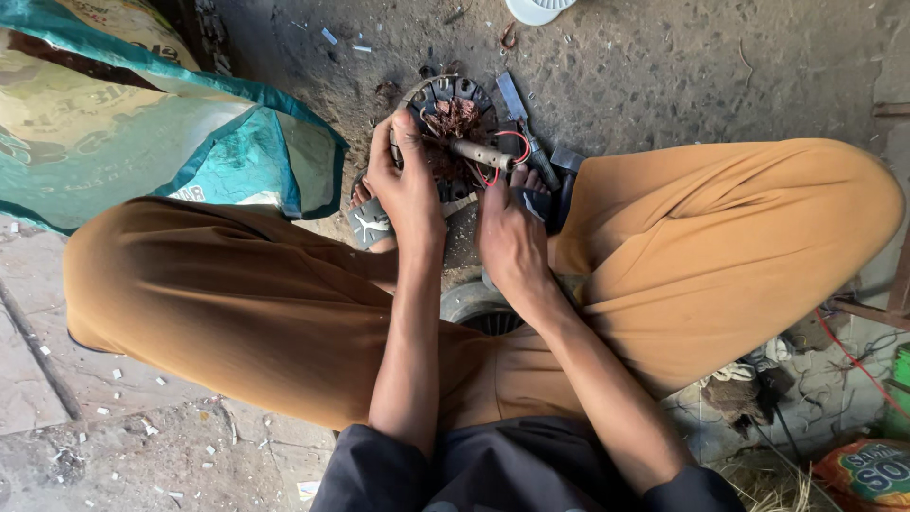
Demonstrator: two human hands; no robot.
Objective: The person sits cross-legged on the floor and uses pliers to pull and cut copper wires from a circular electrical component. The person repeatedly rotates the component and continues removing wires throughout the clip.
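Gritty concrete floor holds a heavy-looking, rigid motor stator (453, 133) between the feet, left hand (406, 185) clamping its rim, right hand (510, 237) gripping a wooden-handled tool (483, 153) over fragile copper windings (457, 118).

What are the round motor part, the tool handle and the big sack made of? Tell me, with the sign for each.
Round motor part, gripped by the left hand: dark, dull metal ring, seemingly steel, with reddish windings that look like copper. Tool handle, at the right hand: pale, rounded, probably wood, though dirt leaves it open. Big sack: glossy, creased teal and cream sheet, likely woven plastic.
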